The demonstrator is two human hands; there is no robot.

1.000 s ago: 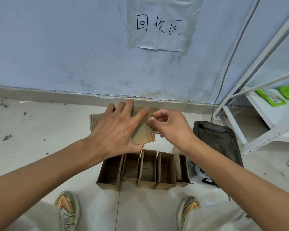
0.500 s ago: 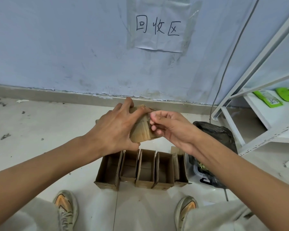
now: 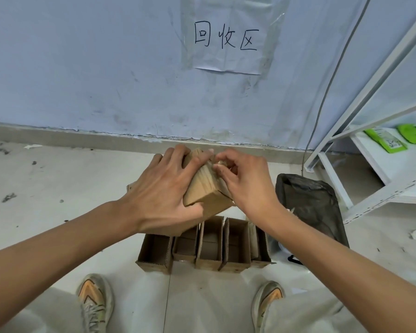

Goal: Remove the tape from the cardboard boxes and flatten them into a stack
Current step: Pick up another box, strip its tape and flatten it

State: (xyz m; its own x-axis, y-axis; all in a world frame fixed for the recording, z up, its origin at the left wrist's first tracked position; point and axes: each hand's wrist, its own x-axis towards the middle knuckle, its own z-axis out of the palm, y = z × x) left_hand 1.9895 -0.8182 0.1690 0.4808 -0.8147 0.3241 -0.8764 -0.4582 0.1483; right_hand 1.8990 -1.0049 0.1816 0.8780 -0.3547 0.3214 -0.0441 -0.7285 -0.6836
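While the left hand (image 3: 163,188) wraps over a small cardboard box (image 3: 203,188), fingers spread across its far top and thumb hooked under its near edge, the right hand (image 3: 245,181) pinches at the box's upper right corner with thumb and fingertips (image 3: 217,168) drawn together. Whether a strip of tape sits in that pinch cannot be told; the spot is too small and partly hidden by the fingers. The box is held tilted above the floor (image 3: 58,200), between the two hands and just above a row of open cardboard boxes (image 3: 204,248) that stand side by side on the floor, their open tops facing up. Behind the left hand, a flat piece of cardboard shows only as a sliver. To the right of the row lies a crumpled black plastic bag (image 3: 308,203), touching or nearly touching the rightmost box. Near the bottom edge, two worn sneakers (image 3: 94,301) point toward the row, one on each side. Farther right stands a white metal shelf (image 3: 380,169) bearing green packets (image 3: 387,140). On the far wall (image 3: 82,68) a paper sign (image 3: 226,39) with handwritten characters is taped up, and a grey cable (image 3: 327,92) runs down beside the shelf.
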